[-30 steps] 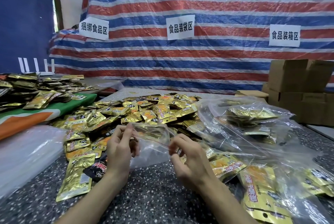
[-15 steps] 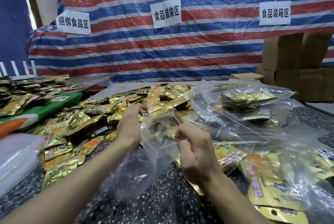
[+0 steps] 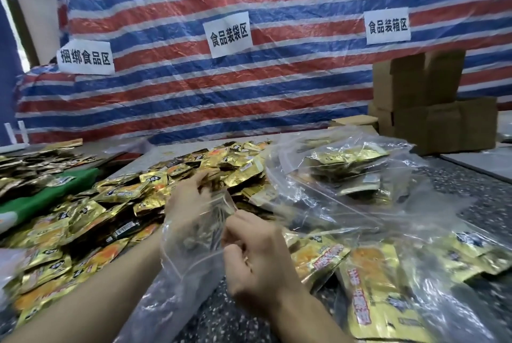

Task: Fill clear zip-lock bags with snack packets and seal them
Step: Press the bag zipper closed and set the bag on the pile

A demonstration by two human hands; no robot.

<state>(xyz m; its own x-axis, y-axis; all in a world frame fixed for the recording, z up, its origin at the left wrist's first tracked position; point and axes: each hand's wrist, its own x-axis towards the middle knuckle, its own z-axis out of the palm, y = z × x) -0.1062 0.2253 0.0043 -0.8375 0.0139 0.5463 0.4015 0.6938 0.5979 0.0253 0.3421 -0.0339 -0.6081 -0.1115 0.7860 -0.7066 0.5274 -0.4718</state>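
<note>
Right hand (image 3: 250,255) pinches clear bag (image 3: 186,276) — sign (image 3: 229,34) reads 食品装袋区.

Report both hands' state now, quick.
Left hand: partly behind the clear bag, blurred; cannot tell.
Right hand: closed, pinching the clear bag's rim.

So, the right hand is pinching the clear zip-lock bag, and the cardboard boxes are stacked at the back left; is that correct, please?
Not quite: the head view shows the cardboard boxes stacked at the back right, not left. The right hand is indeed pinching the clear zip-lock bag.
</note>
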